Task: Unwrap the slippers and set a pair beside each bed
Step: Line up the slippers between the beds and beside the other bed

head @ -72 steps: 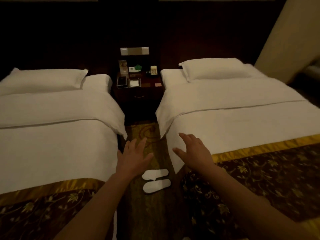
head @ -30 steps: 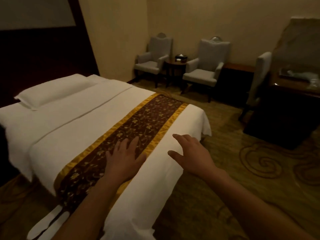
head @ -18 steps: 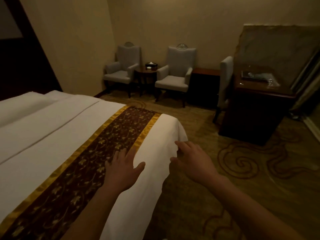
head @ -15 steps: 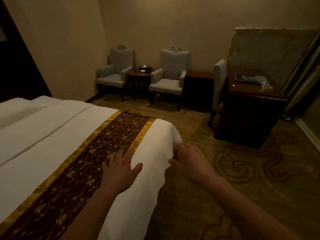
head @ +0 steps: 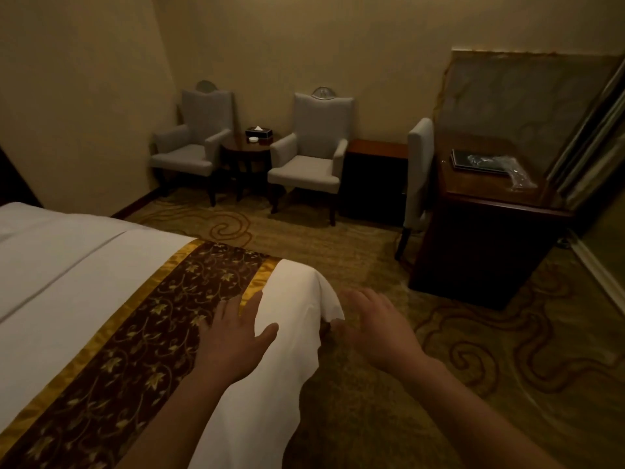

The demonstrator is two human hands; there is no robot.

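A dim hotel room with patterned carpet (head: 372, 418). A white bed (head: 67, 265) fills the lower left, crossed by a brown and gold runner (head: 142, 333). Against the far wall stand two grey armchairs (head: 311, 157) with a small round surface between them. At right, a dark wooden surface (head: 490, 231) carries clear plastic wrapping (head: 507, 170). Both hands are spread and empty: the left hand (head: 233, 340) over the runner, the right hand (head: 375, 326) beside the bed corner. No slippers are in view.

The bed (head: 84, 265) runs off the left edge; the clear wrapping (head: 500, 167) on the desk's (head: 480, 204) far edge blurs.
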